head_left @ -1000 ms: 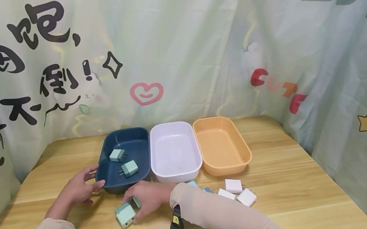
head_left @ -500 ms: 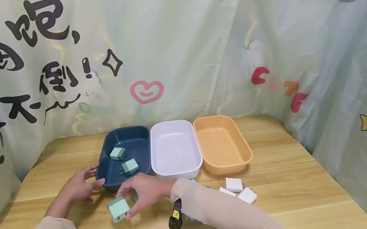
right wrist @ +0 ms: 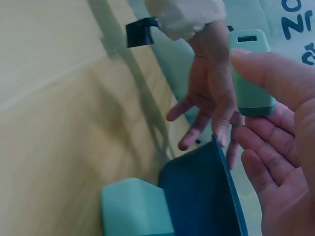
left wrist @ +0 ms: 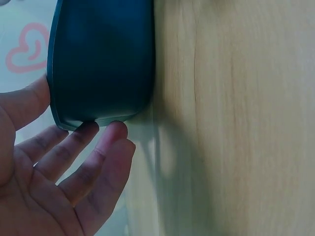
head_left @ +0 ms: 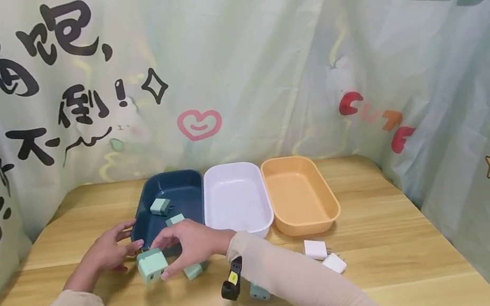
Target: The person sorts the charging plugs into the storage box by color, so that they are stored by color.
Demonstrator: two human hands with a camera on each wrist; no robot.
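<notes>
Near seven o'clock of the navy tray (head_left: 186, 194), my right hand (head_left: 197, 239) pinches one mint charger (head_left: 152, 264) — loading, I judge; next it needs release inside. My left hand (head_left: 109, 251), fingers apart, touches the tray.

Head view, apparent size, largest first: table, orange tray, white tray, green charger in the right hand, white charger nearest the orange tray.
1. Table
2. Orange tray and white tray: too alike to rank
3. Green charger in the right hand; nearness to the camera may enlarge it
4. White charger
</notes>
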